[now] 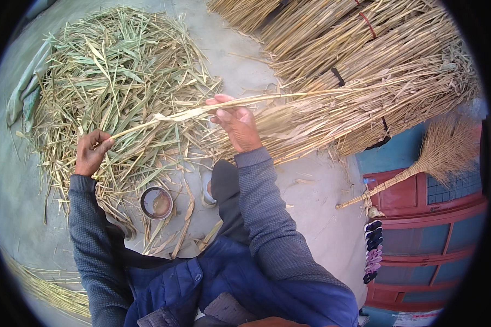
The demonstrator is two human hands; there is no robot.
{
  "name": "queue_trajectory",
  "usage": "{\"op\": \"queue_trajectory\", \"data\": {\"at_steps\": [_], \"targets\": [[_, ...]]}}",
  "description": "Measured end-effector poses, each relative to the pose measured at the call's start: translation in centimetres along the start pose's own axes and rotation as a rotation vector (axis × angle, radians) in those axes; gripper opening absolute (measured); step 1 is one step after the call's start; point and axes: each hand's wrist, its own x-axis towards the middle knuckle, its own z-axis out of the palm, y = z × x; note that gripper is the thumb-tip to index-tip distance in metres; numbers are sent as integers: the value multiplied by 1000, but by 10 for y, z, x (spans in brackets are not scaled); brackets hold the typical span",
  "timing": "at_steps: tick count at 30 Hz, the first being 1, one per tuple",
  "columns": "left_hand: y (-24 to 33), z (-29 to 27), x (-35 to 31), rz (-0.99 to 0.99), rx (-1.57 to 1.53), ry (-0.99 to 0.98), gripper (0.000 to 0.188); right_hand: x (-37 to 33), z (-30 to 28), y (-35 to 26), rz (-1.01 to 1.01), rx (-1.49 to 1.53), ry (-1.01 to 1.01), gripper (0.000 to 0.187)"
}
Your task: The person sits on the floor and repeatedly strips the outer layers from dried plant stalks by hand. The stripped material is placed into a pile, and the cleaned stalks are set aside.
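A long dry reed stalk stretches across in front of me, slanting up to the right, with pale loose leaf sheath along its middle. My left hand is closed on its left end, pinching it between thumb and fingers. Farther along, my right hand has its fingers on one side of the stalk and the thumb on the other, in a loose grip. To the right the stalk runs over a bundle of dry reeds, where its far end is hard to pick out.
Stripped leaves form a big heap at left, beside a pale green sack. A round bowl sits near my feet. More tied reed bundles lie at the back right. A broom and a row of shoes are by the red door.
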Motion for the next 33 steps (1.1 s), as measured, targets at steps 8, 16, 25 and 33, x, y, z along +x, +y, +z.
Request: {"op": "queue_trajectory", "data": {"at_steps": [8,16,25,33], "targets": [[7,-25,-10,-228,-3,-59,24,1,56,19,-116,-149,-79,36],[33,11,-11,276,101,23,21,-5,89,39,-164,-206,-54,31],[29,6,-20,-233,-461,-17,14,-1,104,38,-90,-214,-65,36],[-9,-28,-12,-204,-962,211,11,-4,96,40,-105,-187,-115,34]]}}
